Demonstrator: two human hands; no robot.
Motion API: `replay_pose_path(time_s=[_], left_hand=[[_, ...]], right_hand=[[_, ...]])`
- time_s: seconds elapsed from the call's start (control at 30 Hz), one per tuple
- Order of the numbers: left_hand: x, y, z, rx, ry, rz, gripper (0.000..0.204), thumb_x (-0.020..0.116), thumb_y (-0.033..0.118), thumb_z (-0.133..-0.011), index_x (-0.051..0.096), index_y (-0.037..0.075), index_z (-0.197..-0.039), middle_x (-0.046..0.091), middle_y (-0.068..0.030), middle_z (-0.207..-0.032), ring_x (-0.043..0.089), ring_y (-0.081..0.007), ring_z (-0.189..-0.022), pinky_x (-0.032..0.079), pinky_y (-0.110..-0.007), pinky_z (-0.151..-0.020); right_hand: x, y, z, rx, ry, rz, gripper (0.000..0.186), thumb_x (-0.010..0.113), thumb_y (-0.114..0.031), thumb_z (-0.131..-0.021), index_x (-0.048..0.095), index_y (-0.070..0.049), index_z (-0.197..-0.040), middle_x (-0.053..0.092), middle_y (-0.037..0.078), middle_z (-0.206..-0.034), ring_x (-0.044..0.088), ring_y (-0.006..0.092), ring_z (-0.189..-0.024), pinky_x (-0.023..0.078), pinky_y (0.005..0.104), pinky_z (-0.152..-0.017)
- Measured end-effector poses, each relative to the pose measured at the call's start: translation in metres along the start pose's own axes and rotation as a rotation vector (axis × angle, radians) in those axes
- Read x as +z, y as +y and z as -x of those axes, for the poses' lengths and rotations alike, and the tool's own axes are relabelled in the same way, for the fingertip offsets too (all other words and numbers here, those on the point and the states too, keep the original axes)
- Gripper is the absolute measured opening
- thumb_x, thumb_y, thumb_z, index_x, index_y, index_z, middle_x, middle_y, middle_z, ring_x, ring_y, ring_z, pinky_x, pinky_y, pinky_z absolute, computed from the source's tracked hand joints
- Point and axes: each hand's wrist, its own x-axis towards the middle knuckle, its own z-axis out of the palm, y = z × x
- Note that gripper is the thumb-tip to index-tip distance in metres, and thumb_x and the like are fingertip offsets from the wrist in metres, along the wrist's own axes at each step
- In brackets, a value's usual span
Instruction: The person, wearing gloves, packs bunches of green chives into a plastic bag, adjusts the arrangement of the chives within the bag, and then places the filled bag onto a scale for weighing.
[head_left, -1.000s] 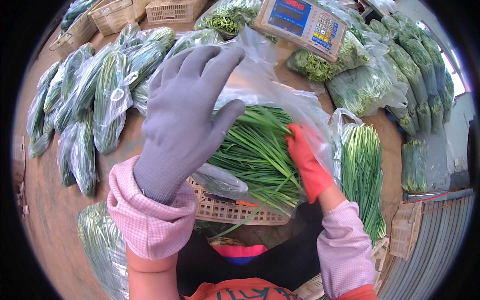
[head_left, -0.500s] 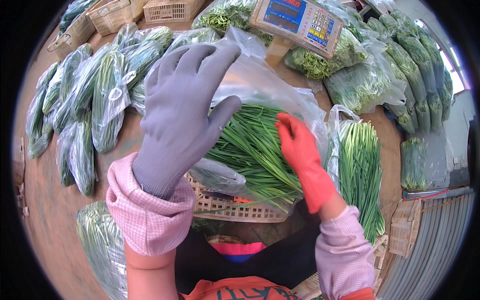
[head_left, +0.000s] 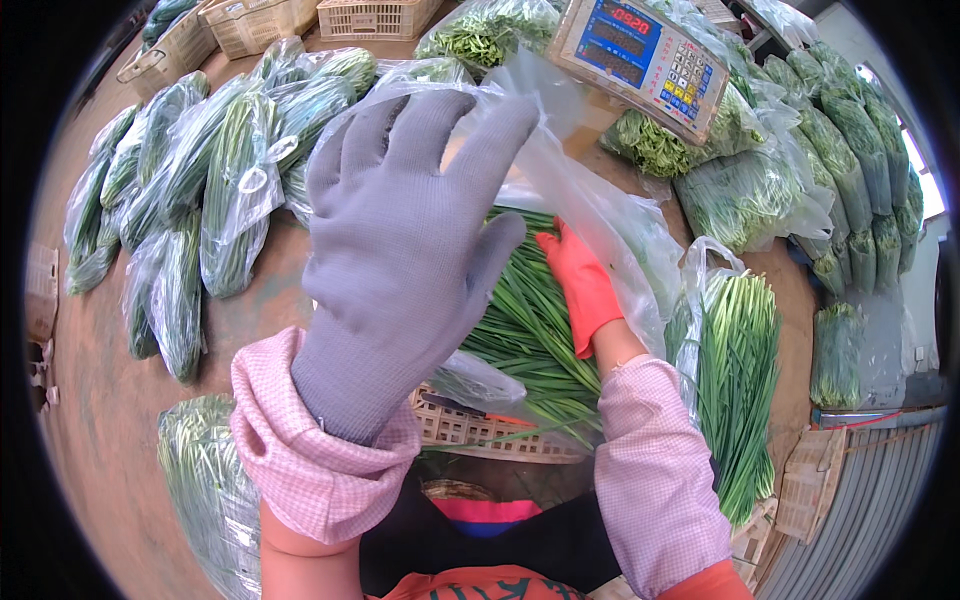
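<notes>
My left hand point(head_left: 390, 260), in a grey glove, is raised large over an open clear plastic bag point(head_left: 635, 260), fingers spread and bent at the bag's upper edge; whether they touch the plastic is unclear. Beneath it lie long green leaves point(head_left: 530, 340), like chives, in the bag on a beige slatted crate point(head_left: 470, 425). My right hand point(head_left: 580, 285), red-gloved, reaches under the raised plastic with fingers together on the leaves, its fingertips partly hidden in them. A second bundle point(head_left: 735, 390) of long greens with pale ends stands right of it.
Bagged long greens point(head_left: 230, 200) lie across the left of the brown surface point(head_left: 110, 380), another bag point(head_left: 200, 490) nearer. A digital scale point(head_left: 640, 60) sits at the back right beside bagged leafy greens point(head_left: 740, 190) and stacked bundles point(head_left: 870, 180). Crates point(head_left: 260, 20) line the back.
My left hand has shifted right, still raised with fingers spread. My right hand has moved up and left, deeper under the plastic onto the leaves. The whole view has shifted slightly.
</notes>
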Motion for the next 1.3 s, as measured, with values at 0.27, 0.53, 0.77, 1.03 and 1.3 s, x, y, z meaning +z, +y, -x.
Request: replay_pose_path(time_s=[0.27,0.53,0.77,1.03,1.3], left_hand=[[0.001,-0.003,0.004,0.026,-0.004,-0.011,0.061,0.073,0.015,-0.07,0.052,0.013,-0.128,0.055,-0.0124,-0.116,0.049,-0.0338,-0.112,0.037,-0.044,-0.095],[0.009,0.004,0.001,0.022,-0.007,0.015,0.06,0.073,0.015,-0.07,0.053,0.012,-0.126,0.055,-0.0124,-0.117,0.049,-0.0335,-0.113,0.036,-0.045,-0.096],[0.008,0.004,-0.001,0.024,-0.01,-0.011,0.059,0.073,0.015,-0.071,0.053,0.013,-0.126,0.055,-0.0114,-0.116,0.049,-0.0337,-0.112,0.036,-0.045,-0.096],[0.012,0.003,0.0,0.014,0.001,0.052,0.058,0.073,0.015,-0.07,0.053,0.012,-0.124,0.055,-0.0115,-0.115,0.049,-0.0339,-0.112,0.036,-0.045,-0.096],[0.012,0.006,-0.001,0.014,-0.017,0.03,0.056,0.073,0.016,-0.07,0.054,0.013,-0.123,0.054,-0.0119,-0.116,0.048,-0.0336,-0.113,0.035,-0.045,-0.097]], right_hand=[[-0.062,-0.049,0.018,-0.065,0.036,-0.311,0.029,0.057,-0.031,-0.086,0.068,-0.009,-0.1,0.067,0.013,-0.101,0.063,0.0291,-0.099,0.047,0.0375,-0.085],[-0.053,-0.024,0.005,-0.05,0.043,-0.149,0.028,0.062,-0.024,-0.083,0.064,-0.005,-0.105,0.066,0.015,-0.1,0.061,0.0284,-0.088,0.047,0.0388,-0.081],[-0.009,0.0,-0.003,-0.056,-0.096,0.033,0.035,0.067,-0.018,-0.082,0.059,-0.003,-0.113,0.065,0.016,-0.101,0.06,0.028,-0.078,0.048,0.0398,-0.078],[-0.065,-0.021,0.021,-0.074,-0.053,-0.166,0.037,0.066,-0.017,-0.083,0.058,-0.002,-0.116,0.064,0.015,-0.1,0.059,0.026,-0.076,0.047,0.0379,-0.077],[-0.06,-0.027,0.005,-0.072,-0.121,-0.155,0.036,0.064,-0.017,-0.084,0.058,-0.002,-0.117,0.063,0.013,-0.098,0.058,0.0238,-0.076,0.047,0.0358,-0.077]])
